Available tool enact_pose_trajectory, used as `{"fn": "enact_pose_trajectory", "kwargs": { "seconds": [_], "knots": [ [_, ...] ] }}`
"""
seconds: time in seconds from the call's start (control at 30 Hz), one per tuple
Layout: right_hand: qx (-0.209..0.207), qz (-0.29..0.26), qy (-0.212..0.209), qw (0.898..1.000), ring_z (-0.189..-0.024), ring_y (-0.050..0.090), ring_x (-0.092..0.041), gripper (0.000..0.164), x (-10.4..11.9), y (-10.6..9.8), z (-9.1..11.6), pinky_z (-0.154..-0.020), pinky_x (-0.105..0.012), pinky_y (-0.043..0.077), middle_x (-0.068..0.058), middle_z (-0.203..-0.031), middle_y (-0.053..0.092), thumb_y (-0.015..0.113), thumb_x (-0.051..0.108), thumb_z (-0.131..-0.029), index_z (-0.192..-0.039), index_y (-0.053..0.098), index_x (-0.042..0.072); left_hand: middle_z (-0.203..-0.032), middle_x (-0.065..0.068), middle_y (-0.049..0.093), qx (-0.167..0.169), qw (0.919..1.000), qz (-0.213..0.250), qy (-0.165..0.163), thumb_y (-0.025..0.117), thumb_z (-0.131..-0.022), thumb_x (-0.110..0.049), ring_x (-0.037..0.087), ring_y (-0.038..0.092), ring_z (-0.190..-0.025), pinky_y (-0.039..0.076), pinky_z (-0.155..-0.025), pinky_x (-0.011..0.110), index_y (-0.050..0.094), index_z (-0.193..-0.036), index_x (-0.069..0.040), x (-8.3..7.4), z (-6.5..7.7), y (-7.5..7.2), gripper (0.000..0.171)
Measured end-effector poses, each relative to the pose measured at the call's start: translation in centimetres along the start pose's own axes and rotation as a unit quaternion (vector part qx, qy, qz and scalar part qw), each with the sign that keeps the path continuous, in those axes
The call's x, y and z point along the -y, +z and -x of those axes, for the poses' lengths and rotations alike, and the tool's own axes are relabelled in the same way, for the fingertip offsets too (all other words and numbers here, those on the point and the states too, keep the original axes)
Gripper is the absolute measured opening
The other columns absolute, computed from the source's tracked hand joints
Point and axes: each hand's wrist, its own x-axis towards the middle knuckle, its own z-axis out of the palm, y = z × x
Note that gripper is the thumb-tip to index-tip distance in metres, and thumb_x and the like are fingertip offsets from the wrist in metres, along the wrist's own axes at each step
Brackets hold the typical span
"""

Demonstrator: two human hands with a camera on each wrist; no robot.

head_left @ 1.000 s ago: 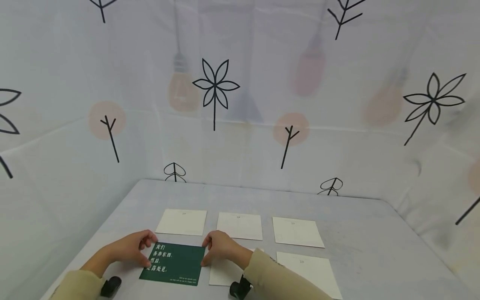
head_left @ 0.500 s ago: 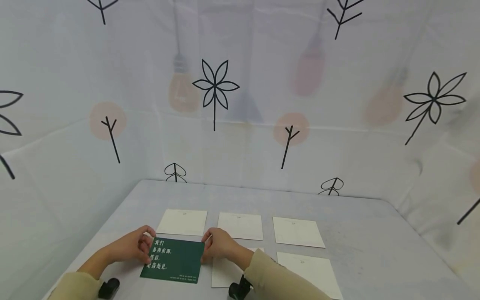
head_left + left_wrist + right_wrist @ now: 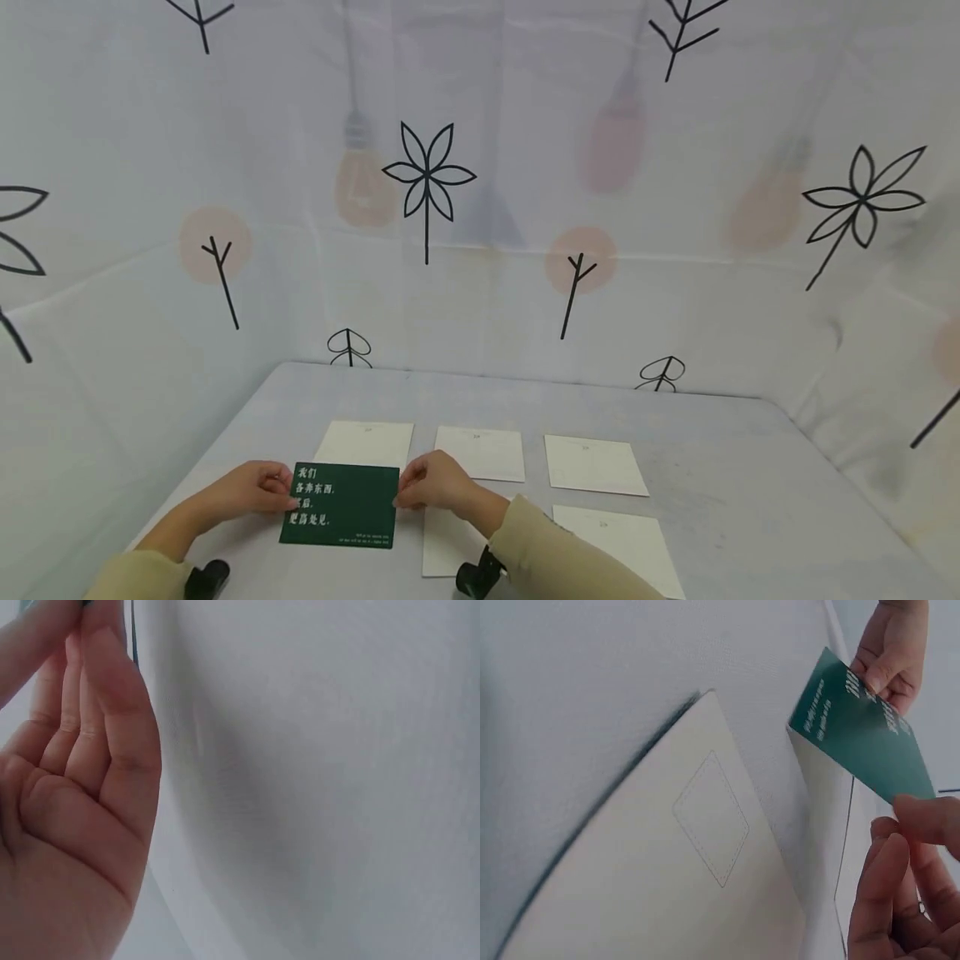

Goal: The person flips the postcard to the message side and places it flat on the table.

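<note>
A dark green postcard with white lettering is lifted off the table, its printed face toward the head camera. My left hand pinches its left edge between thumb and fingers. The opposite edge is pinched by my right hand. In the right wrist view the green postcard spans both hands, tilted above the table. Only a sliver of it shows at the top of the left wrist view, by the fingertips of my left hand. Behind its upper edge lies a white card, partly covered.
Two more white cards, a middle one and a right one, lie in the back row. Nearer are a white card partly under my right arm and another to its right. A patterned cloth hangs behind the table.
The green postcard has come up off the table and tipped more upright, shifting slightly left. Both hands moved with it, and it now covers part of the back-left white card.
</note>
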Motion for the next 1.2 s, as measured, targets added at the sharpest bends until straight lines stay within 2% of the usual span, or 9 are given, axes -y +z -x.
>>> {"fn": "enact_pose_trajectory", "kwargs": {
  "seconds": [0.2,0.37,0.5,0.6,0.77,0.93,1.07,1.2],
  "knots": [
    [0.012,-0.031,0.005,0.999,-0.056,0.061,-0.013,0.008,0.0,0.0,-0.1,-0.053,-0.026,0.053,-0.005,-0.065,0.066,0.072,0.011,-0.080,-0.078,0.070,0.004,-0.085,0.003,0.061,-0.028,0.9989,0.020,-0.030,0.073,-0.080,-0.029,0.018,0.054,-0.078,0.051,-0.067,0.031,0.059,-0.087,-0.003,0.3,0.1,-0.4,0.030],
    [0.032,-0.085,0.003,0.996,-0.056,0.064,-0.017,0.006,0.1,0.0,-0.3,-0.051,-0.029,0.054,-0.012,-0.068,0.067,0.071,0.005,-0.080,-0.082,0.069,-0.001,-0.083,0.003,0.058,-0.038,0.9983,0.015,-0.042,0.071,-0.082,-0.031,0.019,0.051,-0.076,0.047,-0.063,0.032,0.056,-0.086,-0.004,0.4,0.1,-0.8,0.031],
    [0.041,-0.116,0.000,0.992,-0.060,0.066,-0.021,0.006,0.1,-0.1,-0.5,-0.054,-0.032,0.055,-0.014,-0.072,0.068,0.070,0.002,-0.079,-0.083,0.069,-0.002,-0.081,0.003,0.061,-0.047,0.9973,0.018,-0.054,0.071,-0.082,-0.034,0.019,0.054,-0.075,0.049,-0.065,0.032,0.055,-0.084,-0.005,0.2,0.2,-1.0,0.033],
    [0.040,-0.125,-0.004,0.991,-0.062,0.067,-0.022,0.005,0.0,0.0,-0.5,-0.057,-0.033,0.056,-0.014,-0.073,0.068,0.069,0.002,-0.081,-0.084,0.070,-0.003,-0.083,0.004,0.064,-0.037,0.9978,0.026,-0.049,0.069,-0.083,-0.034,0.018,0.057,-0.078,0.051,-0.069,0.033,0.056,-0.084,-0.004,0.2,0.4,-1.2,0.033],
    [0.035,-0.139,-0.006,0.990,-0.061,0.067,-0.020,0.009,0.2,-0.1,-0.5,-0.058,-0.033,0.056,-0.015,-0.074,0.068,0.065,0.004,-0.084,-0.084,0.070,-0.004,-0.091,0.007,0.066,0.001,0.9984,0.049,-0.027,0.066,-0.087,-0.029,0.019,0.060,-0.085,0.052,-0.077,0.036,0.061,-0.087,-0.001,0.2,0.8,-1.7,0.029],
    [0.028,-0.156,0.000,0.987,-0.060,0.066,-0.019,0.010,0.4,-0.1,-0.4,-0.059,-0.032,0.056,-0.016,-0.073,0.068,0.066,0.005,-0.083,-0.083,0.069,-0.005,-0.095,0.008,0.066,0.011,0.9972,0.066,-0.032,0.066,-0.087,-0.029,0.018,0.060,-0.089,0.051,-0.079,0.039,0.063,-0.089,0.000,0.3,0.8,-2.1,0.028],
    [0.027,-0.175,-0.003,0.984,-0.062,0.067,-0.020,0.010,0.3,0.1,-0.5,-0.060,-0.033,0.056,-0.017,-0.074,0.068,0.066,0.003,-0.083,-0.084,0.069,-0.006,-0.098,0.009,0.067,0.013,0.9955,0.086,-0.037,0.066,-0.087,-0.027,0.018,0.060,-0.090,0.051,-0.079,0.038,0.065,-0.090,0.000,0.3,0.9,-2.3,0.027],
    [0.026,-0.192,-0.005,0.981,-0.062,0.067,-0.020,0.010,0.2,0.0,-0.6,-0.060,-0.033,0.056,-0.018,-0.074,0.068,0.066,0.001,-0.082,-0.084,0.069,-0.008,-0.095,0.006,0.067,0.023,0.9909,0.130,-0.029,0.064,-0.089,-0.023,0.015,0.059,-0.085,0.051,-0.072,0.030,0.067,-0.092,-0.003,0.4,1.1,-2.5,0.021]
  ]
}}
